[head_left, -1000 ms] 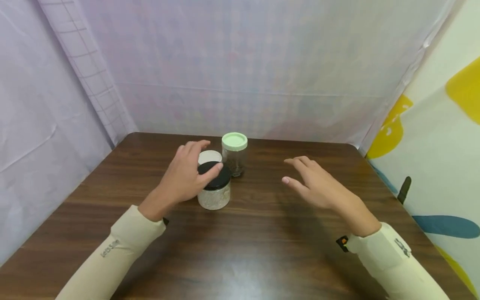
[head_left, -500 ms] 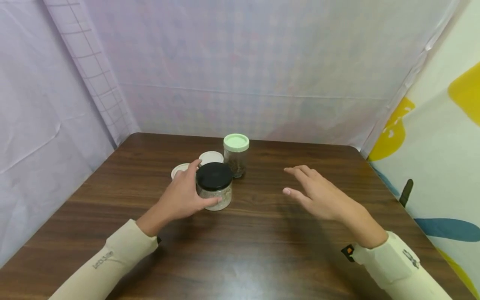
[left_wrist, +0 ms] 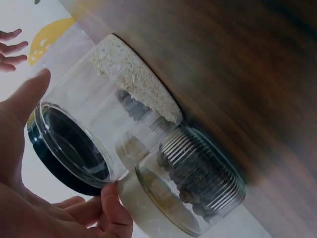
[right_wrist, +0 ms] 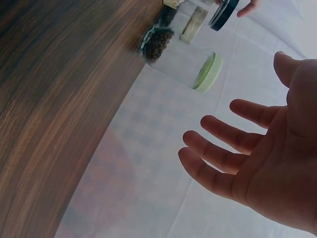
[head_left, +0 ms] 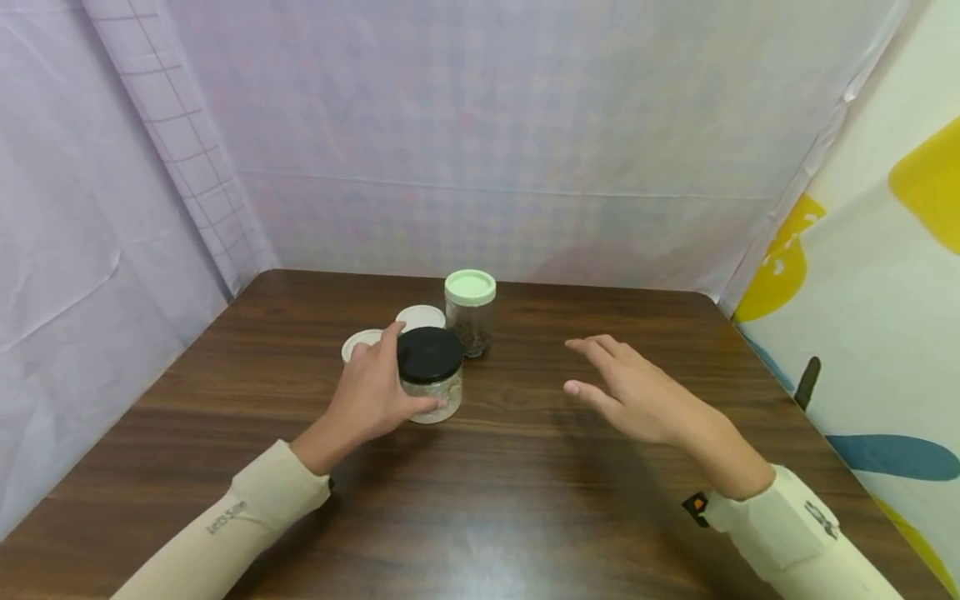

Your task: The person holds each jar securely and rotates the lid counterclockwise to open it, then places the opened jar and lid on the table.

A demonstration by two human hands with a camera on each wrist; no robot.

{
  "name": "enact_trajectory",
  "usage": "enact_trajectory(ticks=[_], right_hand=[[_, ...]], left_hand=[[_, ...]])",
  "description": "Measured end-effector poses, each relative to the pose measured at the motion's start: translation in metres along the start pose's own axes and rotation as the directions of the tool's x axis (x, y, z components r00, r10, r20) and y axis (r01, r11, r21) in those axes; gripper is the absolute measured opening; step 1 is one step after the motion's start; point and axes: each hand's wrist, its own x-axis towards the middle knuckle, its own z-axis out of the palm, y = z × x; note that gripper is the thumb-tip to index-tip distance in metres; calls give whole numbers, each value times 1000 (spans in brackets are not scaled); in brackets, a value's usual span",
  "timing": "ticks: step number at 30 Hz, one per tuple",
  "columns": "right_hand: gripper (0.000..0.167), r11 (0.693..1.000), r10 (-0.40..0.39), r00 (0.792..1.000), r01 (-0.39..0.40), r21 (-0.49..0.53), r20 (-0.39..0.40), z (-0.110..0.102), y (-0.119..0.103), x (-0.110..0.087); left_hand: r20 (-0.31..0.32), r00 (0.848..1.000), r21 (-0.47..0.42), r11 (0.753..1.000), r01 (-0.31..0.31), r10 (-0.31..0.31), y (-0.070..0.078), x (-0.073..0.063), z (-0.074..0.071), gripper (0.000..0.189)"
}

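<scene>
In the head view my left hand (head_left: 366, 393) holds a clear jar with a black lid (head_left: 431, 357), its thumb across the near side and its fingers round the left and back. The left wrist view shows pale, flaky contents (left_wrist: 126, 72) in the bottom of this jar, which stands on the table. Directly behind it is a white-lidded jar (head_left: 420, 317) with dark, round pieces (left_wrist: 193, 173) inside. Another white lid (head_left: 358, 342) shows partly behind my left fingers. To the right my right hand (head_left: 645, 396) hovers above the table, fingers spread and relaxed, touching nothing.
A taller clear jar with a pale green lid (head_left: 471, 310) and brown pieces low inside stands behind and right of the black-lidded one. The dark wooden table (head_left: 495, 500) meets a hanging pale cloth (head_left: 480, 142) at the back. A patterned cloth (head_left: 885, 350) hangs at the right.
My left hand has come down from above the black-lidded jar to its side and now holds it. The second white lid has come into view. My right hand has barely moved.
</scene>
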Motion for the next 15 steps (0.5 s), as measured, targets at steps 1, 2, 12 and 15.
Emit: enact_trajectory(ticks=[1, 2, 12, 15], right_hand=[[70, 1000, -2, 1000, 2, 1, 0, 0, 0, 0], [70, 1000, -4, 1000, 4, 0, 1, 0, 0, 0], [70, 1000, -10, 1000, 10, 0, 5, 0, -1, 1], [70, 1000, -15, 1000, 15, -2, 6, 0, -3, 2]], left_hand=[[-4, 1000, -4, 1000, 4, -4, 0, 0, 1, 123], [-7, 1000, -5, 1000, 4, -4, 0, -1, 1, 123], [16, 1000, -52, 998, -25, 26, 9, -3, 6, 121], [53, 998, -102, 995, -13, 18, 11, -3, 7, 123]])
